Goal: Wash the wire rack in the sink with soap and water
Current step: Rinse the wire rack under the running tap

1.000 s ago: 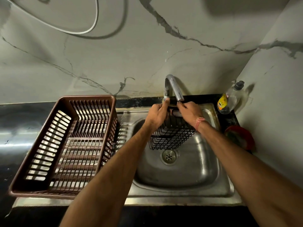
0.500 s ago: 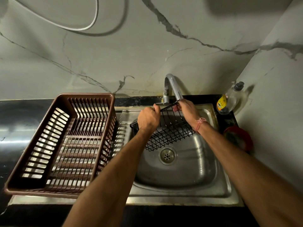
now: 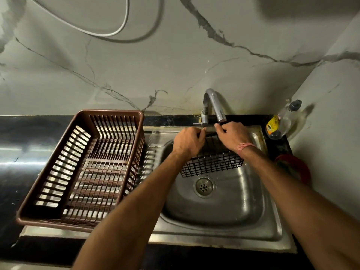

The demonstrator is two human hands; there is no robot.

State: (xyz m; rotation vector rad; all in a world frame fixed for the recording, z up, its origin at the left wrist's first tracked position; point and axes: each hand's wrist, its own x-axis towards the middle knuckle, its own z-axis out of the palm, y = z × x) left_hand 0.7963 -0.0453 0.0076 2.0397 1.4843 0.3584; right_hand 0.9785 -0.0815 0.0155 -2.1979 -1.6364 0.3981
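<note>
A black wire rack hangs tilted over the steel sink, just under the spout of the tap. My left hand grips its upper edge on the left. My right hand grips the same edge on the right, close to the spout's tip. The rack's lower edge sits above the drain. Whether water is running I cannot tell.
A brown plastic dish drainer stands on the sink's draining board at the left. A soap bottle leans in the back right corner, with a red dish in front of it. Black counter runs left.
The rack has swung from slanting out to the left back to hanging under the spout. My left hand moved right and up, closer to my right hand.
</note>
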